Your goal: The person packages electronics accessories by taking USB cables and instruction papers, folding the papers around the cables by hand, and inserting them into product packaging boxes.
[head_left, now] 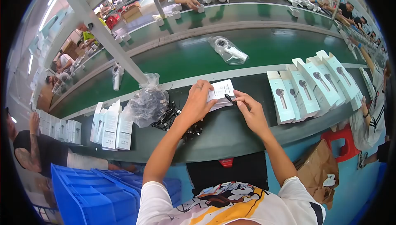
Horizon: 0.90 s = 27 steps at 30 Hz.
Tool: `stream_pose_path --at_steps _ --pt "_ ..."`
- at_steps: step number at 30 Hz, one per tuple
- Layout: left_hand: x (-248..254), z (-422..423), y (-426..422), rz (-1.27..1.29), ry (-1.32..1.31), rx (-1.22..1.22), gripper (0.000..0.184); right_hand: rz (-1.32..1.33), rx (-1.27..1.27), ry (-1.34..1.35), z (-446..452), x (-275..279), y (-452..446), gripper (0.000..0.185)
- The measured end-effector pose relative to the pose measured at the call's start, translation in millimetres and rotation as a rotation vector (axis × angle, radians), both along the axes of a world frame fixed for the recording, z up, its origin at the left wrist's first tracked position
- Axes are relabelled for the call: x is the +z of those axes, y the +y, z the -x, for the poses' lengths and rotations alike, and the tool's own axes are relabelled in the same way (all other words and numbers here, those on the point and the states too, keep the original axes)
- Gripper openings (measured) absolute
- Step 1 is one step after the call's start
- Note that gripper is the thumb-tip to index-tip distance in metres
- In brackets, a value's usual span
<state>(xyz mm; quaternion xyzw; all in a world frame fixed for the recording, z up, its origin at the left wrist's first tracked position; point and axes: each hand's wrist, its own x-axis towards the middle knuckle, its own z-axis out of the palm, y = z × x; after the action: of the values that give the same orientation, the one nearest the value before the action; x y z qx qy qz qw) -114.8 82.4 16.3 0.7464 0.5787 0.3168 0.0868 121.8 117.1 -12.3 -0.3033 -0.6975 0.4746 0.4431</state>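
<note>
My left hand [199, 101] rests on the left side of a stack of white printed leaflets [221, 91], its fingers curled around the edge. At the right of the stack, my right hand [247, 108] pinches a short black cable [229, 98] between thumb and fingers, just over the leaflets. Left of my left hand lies a loose pile of black cables [167, 117]. Beside that pile sits a clear plastic bag [149, 102] filled with more dark cables.
Light-blue and white boxes [304, 88] stand open at right; more boxes [117, 128] stand at left. Bagged white devices [229, 51] lie on the green conveyor [185, 57] beyond a pale rail. A grey post [111, 39] rises at left. Several people work around. Blue crates [88, 196] are below left.
</note>
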Motion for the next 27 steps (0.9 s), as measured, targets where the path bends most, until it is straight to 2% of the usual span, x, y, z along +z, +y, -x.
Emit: stream_pose_path --at_steps 7,21,23,27 --pt "-3.0 6.6 7.5 0.062 0.016 -0.058 0.058 -0.004 -0.005 -0.049 -13.3 2.0 -3.9 0.019" --pt "-6.2 10.8 10.7 0.097 -0.150 -0.051 0.055 -0.032 0.014 -0.094 -11.7 -4.3 -3.3 0.020" --pt "-2.0 7.5 11.9 0.085 -0.161 -0.067 0.056 -0.069 -0.005 -0.111 -13.5 -5.6 -0.6 0.021" --pt "-4.1 5.6 14.9 -0.035 -0.175 -0.045 0.046 -0.225 -0.045 -0.108 -9.3 -17.2 3.2 0.021"
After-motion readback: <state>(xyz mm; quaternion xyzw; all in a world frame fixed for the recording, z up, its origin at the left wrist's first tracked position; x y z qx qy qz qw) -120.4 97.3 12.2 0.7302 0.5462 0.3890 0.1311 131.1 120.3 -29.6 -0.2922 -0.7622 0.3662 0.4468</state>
